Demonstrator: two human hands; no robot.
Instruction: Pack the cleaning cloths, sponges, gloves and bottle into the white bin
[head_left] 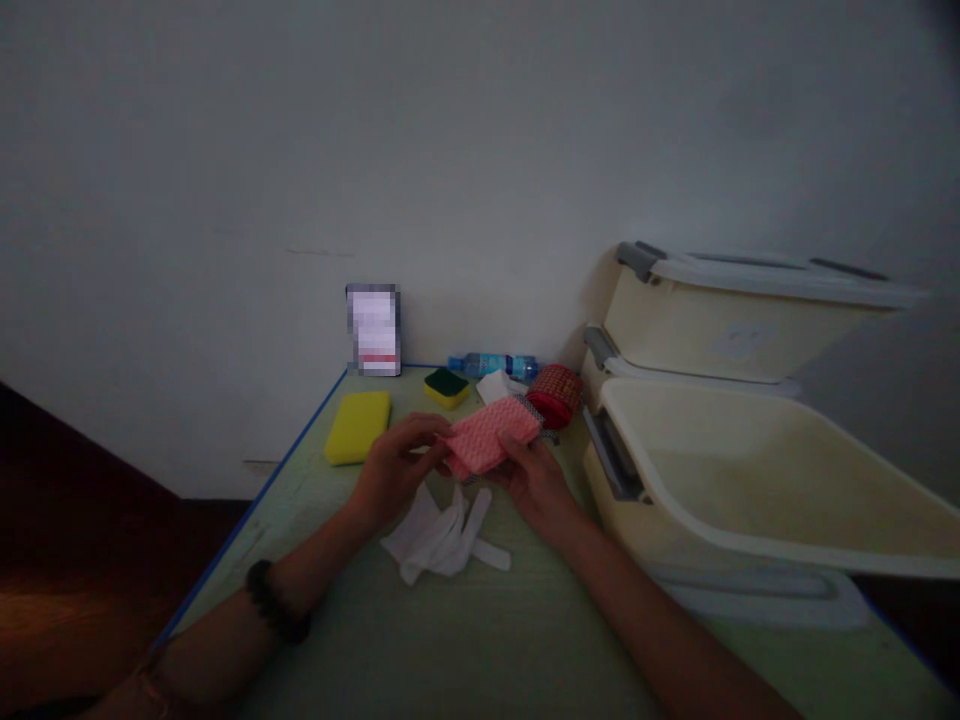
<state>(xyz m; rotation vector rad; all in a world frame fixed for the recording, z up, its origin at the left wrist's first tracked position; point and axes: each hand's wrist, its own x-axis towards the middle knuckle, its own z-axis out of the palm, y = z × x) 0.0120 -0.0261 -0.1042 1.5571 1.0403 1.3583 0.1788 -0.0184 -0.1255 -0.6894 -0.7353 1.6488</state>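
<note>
A folded pink cloth point(491, 432) with a woven texture and a dark checked edge is held up over the table between both hands. My left hand point(401, 455) pinches its left end. My right hand point(534, 478) grips its lower right side, thumb on top. Below the cloth lies a crumpled pair of white gloves point(439, 540), flat on the table. Just left of my left hand is a yellow sponge block point(358, 428). Behind the cloth sit a green and yellow scouring sponge point(447, 388) and a white folded tissue or cloth point(498, 387).
A red patterned round container point(556, 393) and a blue-labelled plastic bottle point(495, 366) lie near the wall. A phone point(373, 330) leans upright there. On the right, an open cream storage bin point(637, 535) stands beside another lidded bin point(697, 330). The table's blue edge point(259, 497) runs along the left.
</note>
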